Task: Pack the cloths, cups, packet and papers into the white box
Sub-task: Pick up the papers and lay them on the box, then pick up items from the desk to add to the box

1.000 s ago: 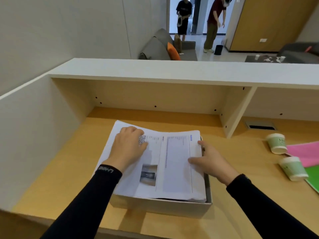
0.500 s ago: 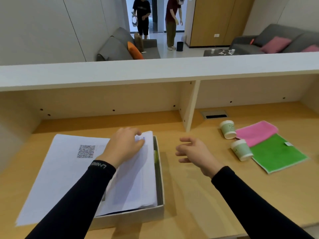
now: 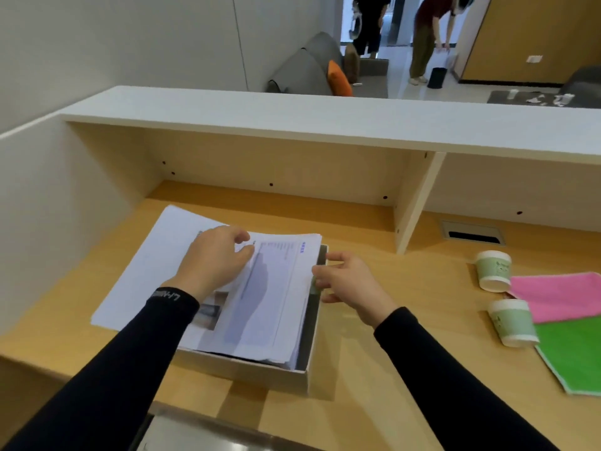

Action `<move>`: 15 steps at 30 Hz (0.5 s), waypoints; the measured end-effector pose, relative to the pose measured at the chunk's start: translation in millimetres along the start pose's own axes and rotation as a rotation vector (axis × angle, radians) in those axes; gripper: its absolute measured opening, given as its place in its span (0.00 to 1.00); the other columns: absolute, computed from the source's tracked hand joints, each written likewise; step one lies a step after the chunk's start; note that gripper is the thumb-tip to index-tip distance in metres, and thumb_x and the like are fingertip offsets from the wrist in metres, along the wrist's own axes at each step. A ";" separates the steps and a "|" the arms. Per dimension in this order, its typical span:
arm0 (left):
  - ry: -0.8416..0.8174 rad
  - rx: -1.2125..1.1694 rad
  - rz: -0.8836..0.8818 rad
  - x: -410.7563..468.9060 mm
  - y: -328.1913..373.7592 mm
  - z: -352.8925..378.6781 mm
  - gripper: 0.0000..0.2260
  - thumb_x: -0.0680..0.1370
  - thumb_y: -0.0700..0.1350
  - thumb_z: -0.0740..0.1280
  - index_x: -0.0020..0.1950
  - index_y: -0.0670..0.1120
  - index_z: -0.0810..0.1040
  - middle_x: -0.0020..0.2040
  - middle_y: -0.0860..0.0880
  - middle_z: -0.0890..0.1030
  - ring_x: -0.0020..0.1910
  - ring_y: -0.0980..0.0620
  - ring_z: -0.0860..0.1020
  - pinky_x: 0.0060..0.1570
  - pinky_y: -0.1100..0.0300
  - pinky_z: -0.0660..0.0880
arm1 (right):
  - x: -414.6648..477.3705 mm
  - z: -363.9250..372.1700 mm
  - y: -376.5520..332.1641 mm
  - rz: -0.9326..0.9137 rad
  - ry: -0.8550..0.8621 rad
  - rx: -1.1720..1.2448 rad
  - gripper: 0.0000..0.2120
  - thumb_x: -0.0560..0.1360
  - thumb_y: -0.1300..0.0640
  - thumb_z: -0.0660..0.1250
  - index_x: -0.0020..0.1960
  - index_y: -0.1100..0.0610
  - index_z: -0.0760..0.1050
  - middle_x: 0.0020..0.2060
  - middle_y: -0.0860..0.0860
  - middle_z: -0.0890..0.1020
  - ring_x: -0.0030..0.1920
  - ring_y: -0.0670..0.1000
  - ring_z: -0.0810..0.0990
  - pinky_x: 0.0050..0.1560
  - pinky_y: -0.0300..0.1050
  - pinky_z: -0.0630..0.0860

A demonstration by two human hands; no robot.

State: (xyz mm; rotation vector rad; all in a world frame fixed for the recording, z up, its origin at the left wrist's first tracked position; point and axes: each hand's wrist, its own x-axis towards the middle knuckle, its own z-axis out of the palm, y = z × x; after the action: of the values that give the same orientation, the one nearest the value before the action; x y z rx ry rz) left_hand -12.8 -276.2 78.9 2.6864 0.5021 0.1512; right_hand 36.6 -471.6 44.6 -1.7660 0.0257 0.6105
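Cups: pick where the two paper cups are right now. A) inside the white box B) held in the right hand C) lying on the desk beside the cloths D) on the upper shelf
C: both cups lie tipped on the desk by the pink cloth and green cloth.

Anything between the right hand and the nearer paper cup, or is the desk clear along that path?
Nothing visible blocks it. The right hand is open beside the white box, and only bare desk lies between it and the nearer cup, which lies on its side against the pink cloth and green cloth.
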 end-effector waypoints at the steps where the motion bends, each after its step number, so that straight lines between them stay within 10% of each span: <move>1: 0.000 -0.008 0.012 -1.6 0.7 0.5 0.15 0.78 0.48 0.64 0.63 0.44 0.77 0.62 0.47 0.80 0.61 0.48 0.76 0.60 0.55 0.71 | 2.2 -5.1 1.4 0.011 0.032 -0.006 0.22 0.75 0.57 0.66 0.66 0.58 0.65 0.42 0.52 0.78 0.41 0.48 0.77 0.39 0.43 0.78; 15: -0.287 -0.095 0.452 -0.9 196.8 98.1 0.16 0.79 0.50 0.62 0.65 0.47 0.75 0.62 0.50 0.79 0.60 0.51 0.77 0.56 0.58 0.72 | -23.5 -203.6 85.1 0.116 0.639 0.075 0.23 0.74 0.62 0.65 0.68 0.62 0.68 0.55 0.58 0.75 0.47 0.54 0.77 0.38 0.43 0.73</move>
State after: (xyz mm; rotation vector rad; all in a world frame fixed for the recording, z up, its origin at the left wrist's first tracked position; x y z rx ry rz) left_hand 67.4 -480.7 69.1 2.6233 -0.1968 -0.0837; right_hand 67.0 -688.7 9.6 -1.8282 0.5866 0.1022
